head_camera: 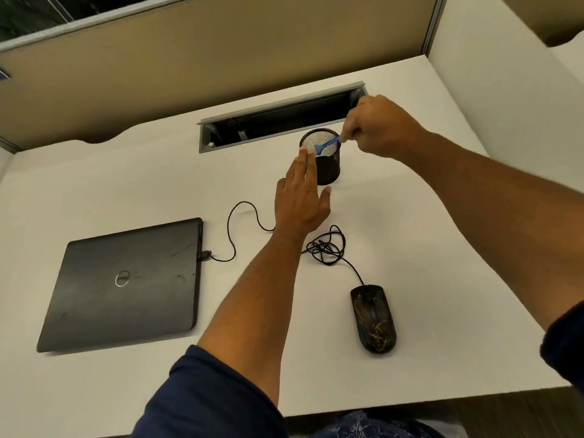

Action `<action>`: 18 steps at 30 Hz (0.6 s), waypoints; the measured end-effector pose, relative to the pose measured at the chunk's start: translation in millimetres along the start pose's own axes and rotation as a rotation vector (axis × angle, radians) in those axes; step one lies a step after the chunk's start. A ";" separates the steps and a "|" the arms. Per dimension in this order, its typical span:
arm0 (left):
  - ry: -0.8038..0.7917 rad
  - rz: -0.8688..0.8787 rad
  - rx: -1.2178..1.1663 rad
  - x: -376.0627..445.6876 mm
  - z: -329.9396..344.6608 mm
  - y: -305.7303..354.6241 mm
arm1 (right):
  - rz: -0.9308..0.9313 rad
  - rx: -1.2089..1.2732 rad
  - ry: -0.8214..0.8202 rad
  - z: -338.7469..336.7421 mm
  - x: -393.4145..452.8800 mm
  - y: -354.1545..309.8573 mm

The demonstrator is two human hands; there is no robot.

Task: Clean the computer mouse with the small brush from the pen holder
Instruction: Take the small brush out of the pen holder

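On a white desk (410, 235), a black mesh pen holder (327, 167) stands upright toward the far side, just near of a long open cable slot (278, 118) set into the desk surface. The right hand (379, 129) reaches in from the right and hovers at the far-right rim of the holder, its fingertips pinched on the end of a small blue brush (325, 144). The brush lies tilted across the mouth of the holder, its wider lower end pointing to the left and its held end at the right rim. The left hand (301, 200) is stretched out flat just left of and in front of the holder, its fingers straight and pressed together, the thumb splayed out toward the holder's base; the fingertips reach the holder's left rim, though I cannot tell whether they touch it. The computer mouse (373, 318), black with gold-coloured markings, rests on the desk well near of the holder, toward the right, untouched by either hand. Its black cable (325, 248) runs away from it into a loose tangle between mouse and holder, passes under the left forearm, loops to the left, and plugs into the right edge of a closed dark laptop (126, 282) lying flat at the left of the desk. Dark blue sleeves (202, 403) cover both upper arms.
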State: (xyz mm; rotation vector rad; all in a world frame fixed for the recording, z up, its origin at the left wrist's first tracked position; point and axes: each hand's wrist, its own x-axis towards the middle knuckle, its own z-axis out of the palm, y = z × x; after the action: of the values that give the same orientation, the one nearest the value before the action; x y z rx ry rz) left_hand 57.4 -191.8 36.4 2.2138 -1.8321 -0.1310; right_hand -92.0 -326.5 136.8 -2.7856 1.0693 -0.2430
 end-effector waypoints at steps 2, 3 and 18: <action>0.058 -0.001 -0.071 -1.0 -4.7 6.3 | 0.035 0.117 0.092 0.1 -17.1 5.5; 0.097 -0.006 -0.108 -1.8 -7.1 10.2 | 0.045 0.176 0.142 1.7 -25.9 7.4; 0.120 -0.357 -0.885 -28.6 -17.9 35.4 | 0.259 0.943 -0.027 54.2 -125.0 2.6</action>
State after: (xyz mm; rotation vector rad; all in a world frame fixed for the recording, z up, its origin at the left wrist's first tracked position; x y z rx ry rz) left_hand 22.2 -167.3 60.0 1.7914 -0.9847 -0.7037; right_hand -174.3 -240.0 71.1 -1.7957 0.9482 -0.5117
